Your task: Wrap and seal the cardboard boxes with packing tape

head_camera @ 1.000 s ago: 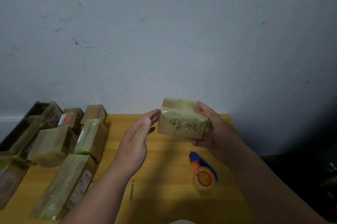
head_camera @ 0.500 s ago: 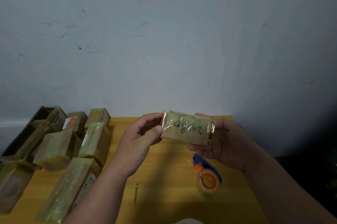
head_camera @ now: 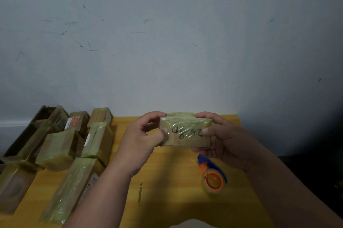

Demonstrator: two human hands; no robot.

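Presently both hands hold one small cardboard box [head_camera: 185,131] in the air above the far middle of the yellow table [head_camera: 167,181]. Left hand [head_camera: 143,142]: thumb pressed on the box's near face at its left end, fingers curled over the top left edge, so the hand is clamped on the box. Right hand [head_camera: 222,140]: thumb on the near face at the right end, fingers curled round the top and underside, likewise gripping the box. Box is level, long side running left to right, wrapped in glossy clear tape with a yellow-green cast; dark handwritten marks on the near face, not legible. Tape dispenser [head_camera: 212,177], orange hub, blue handle, clear roll, lies on the table below and slightly right of the held box, apart from both hands. Group of taped boxes [head_camera: 74,153] lies at the table's left side, well apart from the held box; one long box [head_camera: 72,188] sits nearest the viewer. Dark open carton [head_camera: 31,129], possibly a tray, at the far left edge; dim light, uncertain. Scuffed pale wall [head_camera: 167,42] stands behind the table.
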